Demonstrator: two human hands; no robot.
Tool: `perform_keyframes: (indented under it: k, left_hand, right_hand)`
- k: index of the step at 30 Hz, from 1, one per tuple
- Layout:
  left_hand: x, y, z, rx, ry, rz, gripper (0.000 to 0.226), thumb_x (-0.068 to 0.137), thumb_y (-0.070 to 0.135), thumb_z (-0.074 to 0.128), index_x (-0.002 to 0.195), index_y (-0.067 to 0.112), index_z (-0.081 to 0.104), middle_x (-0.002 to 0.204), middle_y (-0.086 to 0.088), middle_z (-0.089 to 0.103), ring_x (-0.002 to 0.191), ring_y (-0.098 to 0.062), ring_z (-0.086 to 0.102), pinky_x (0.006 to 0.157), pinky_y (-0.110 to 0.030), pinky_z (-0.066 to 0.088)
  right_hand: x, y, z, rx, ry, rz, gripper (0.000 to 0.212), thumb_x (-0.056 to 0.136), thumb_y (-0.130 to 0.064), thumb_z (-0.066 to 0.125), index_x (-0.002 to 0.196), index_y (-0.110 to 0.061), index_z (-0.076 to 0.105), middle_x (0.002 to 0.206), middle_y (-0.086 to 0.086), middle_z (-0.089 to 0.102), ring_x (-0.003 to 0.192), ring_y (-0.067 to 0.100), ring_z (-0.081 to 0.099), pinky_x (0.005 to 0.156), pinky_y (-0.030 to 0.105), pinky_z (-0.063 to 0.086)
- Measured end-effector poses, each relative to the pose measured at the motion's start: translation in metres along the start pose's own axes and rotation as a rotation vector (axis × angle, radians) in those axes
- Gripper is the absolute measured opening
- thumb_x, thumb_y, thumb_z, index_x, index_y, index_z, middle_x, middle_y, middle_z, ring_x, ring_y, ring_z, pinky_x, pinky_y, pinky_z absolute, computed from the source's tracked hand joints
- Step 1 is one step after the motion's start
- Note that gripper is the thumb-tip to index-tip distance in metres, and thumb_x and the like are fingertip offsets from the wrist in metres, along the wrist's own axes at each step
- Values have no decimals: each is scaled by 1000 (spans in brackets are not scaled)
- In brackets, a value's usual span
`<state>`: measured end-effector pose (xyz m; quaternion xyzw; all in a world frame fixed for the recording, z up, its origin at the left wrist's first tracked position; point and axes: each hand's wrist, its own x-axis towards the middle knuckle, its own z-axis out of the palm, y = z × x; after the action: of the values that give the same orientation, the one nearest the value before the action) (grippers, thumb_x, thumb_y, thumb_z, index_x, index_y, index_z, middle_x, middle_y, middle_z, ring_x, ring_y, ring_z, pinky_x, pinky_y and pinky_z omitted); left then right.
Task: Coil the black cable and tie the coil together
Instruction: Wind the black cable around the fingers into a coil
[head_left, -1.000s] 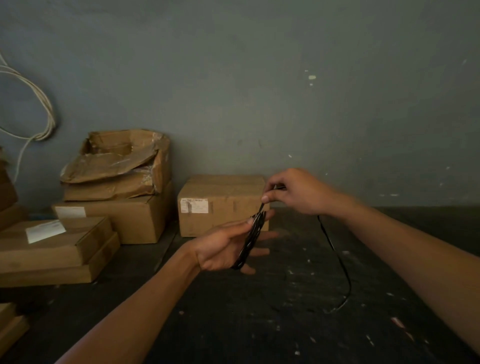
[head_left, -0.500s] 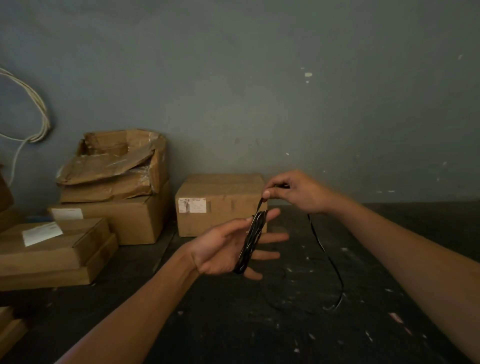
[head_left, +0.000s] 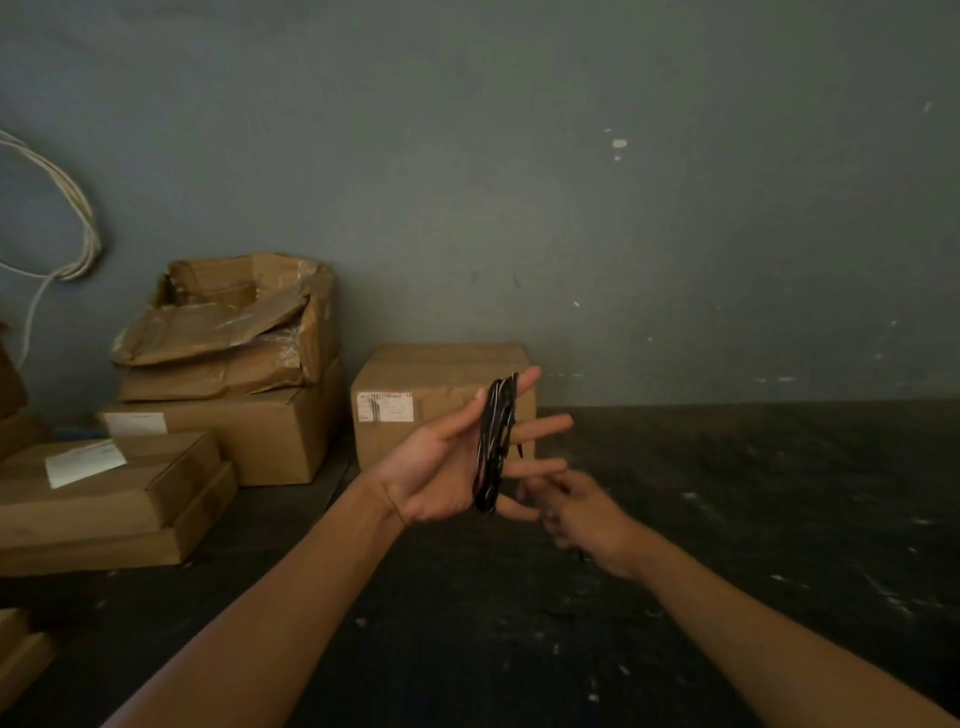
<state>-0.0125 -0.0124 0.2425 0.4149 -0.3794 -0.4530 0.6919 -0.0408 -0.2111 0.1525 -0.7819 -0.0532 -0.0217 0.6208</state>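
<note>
The black cable (head_left: 493, 441) is wound in several loops around the spread fingers of my left hand (head_left: 447, 467), which is held palm up in front of a cardboard box. A short strand drops from the coil behind those fingers toward my right hand (head_left: 582, 514). That hand sits just below and right of the left one, blurred by motion, fingers curled near the coil's lower end. A dark bit of cable shows under its wrist.
A labelled cardboard box (head_left: 436, 400) stands against the grey wall behind my hands. More boxes (head_left: 208, 415) are stacked at the left, one torn open on top. White cords (head_left: 78, 234) hang on the wall at far left. The dark table (head_left: 727, 519) stretches right.
My right hand dropped from above the coil to below my left fingers, carrying the cable around. The loose loop that hung down to the table at the right is gone from view.
</note>
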Motion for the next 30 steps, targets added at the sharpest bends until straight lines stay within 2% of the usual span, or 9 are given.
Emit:
perform_keyframes:
  k: [3,8,11,14,18,25,26,28,30]
  left_hand:
    - [5,5,-2,7,54,22,47,95,47,38,141,43,45,151,-10,44,137,-42,40,101,-75,28]
    - [9,10,-16,94,165,23,44,96,49,32,137,49,47,153,-8,43,138,-42,37,103,-77,21]
    - [7,9,-26,114,251,30,42,95,50,33,132,51,53,151,-7,45,138,-43,37,104,-79,18]
    - [6,5,-35,49,314,91,42,97,50,34,134,49,51,149,-8,48,136,-45,38,103,-80,17]
    - [7,2,-39,-9,371,144,43,100,49,31,140,47,45,149,-10,47,134,-47,41,101,-81,19]
    - [-3,-5,-39,95,402,42,42,100,49,29,137,47,48,152,-10,42,135,-43,40,111,-69,20]
    - [-4,-6,-39,109,386,25,43,99,48,31,139,46,47,153,-11,42,135,-43,39,110,-69,22]
    - [-6,-9,-38,150,351,-20,44,98,49,34,140,46,46,152,-10,41,134,-39,40,108,-73,20]
    - [-7,-13,-36,193,332,-78,43,96,49,36,137,46,50,149,-7,43,134,-37,42,106,-76,20]
  right_hand:
    - [-15,21,24,51,-81,96,27,96,-48,48,86,-32,67,58,-12,42,48,5,37,45,21,33]
    - [-34,20,58,-20,-187,176,32,95,-53,44,82,-34,67,54,-15,43,44,2,37,43,18,33]
    - [-42,-2,64,-203,-192,77,31,96,-53,42,84,-39,67,58,-15,50,48,-4,45,48,16,38]
    - [-47,-22,66,-321,-209,-46,28,99,-47,42,89,-36,66,67,-10,51,58,1,48,51,17,40]
    - [-50,-37,65,-415,-217,-111,29,100,-42,43,95,-27,67,54,-14,51,48,-2,45,46,16,35]
    - [-42,-84,35,-587,-93,-252,29,98,-38,49,73,-31,62,53,-13,57,43,-1,47,43,17,36]
    - [-40,-93,28,-631,-88,-262,29,98,-37,50,72,-32,61,54,-17,58,41,-2,47,42,15,35]
    - [-37,-110,16,-704,-105,-281,26,97,-35,53,72,-35,60,56,-34,58,41,-4,48,40,11,35]
    - [-32,-124,5,-752,-92,-303,25,95,-34,58,70,-36,59,57,-34,59,44,-8,50,42,8,36]
